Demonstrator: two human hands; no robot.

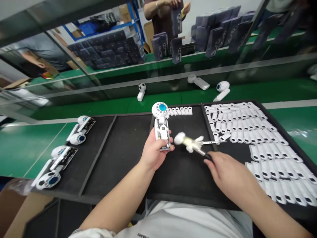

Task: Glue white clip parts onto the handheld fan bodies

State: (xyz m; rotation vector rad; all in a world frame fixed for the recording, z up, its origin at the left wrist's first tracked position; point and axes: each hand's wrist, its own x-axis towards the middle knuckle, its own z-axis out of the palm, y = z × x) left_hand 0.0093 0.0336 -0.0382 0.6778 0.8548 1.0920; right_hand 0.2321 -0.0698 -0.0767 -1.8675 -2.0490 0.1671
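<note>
In my left hand [155, 150] is a white handheld fan [160, 109] with a round head and a blue disc at its centre. Its handle housing is off, and a circuit board with a small dark display shows under my thumb. My right hand [229, 173] grips a thin black-handled tool [206, 155] with a metal shaft. A white, doll-like shape [192, 143], blurred, sits at the tool's far end, just right of the fan and apart from it. A thin pale strip [214, 142] sticks out beside it; its kind is unclear.
Rows of white handle covers [247, 130] fill the black tray's [123, 158] right section, with more covers [182, 111] at the back. Opened fans [63, 155] lie at left. Several fans [223, 86] rest on the green belt. Beyond, a person [160, 13] handles dark boxes [162, 46].
</note>
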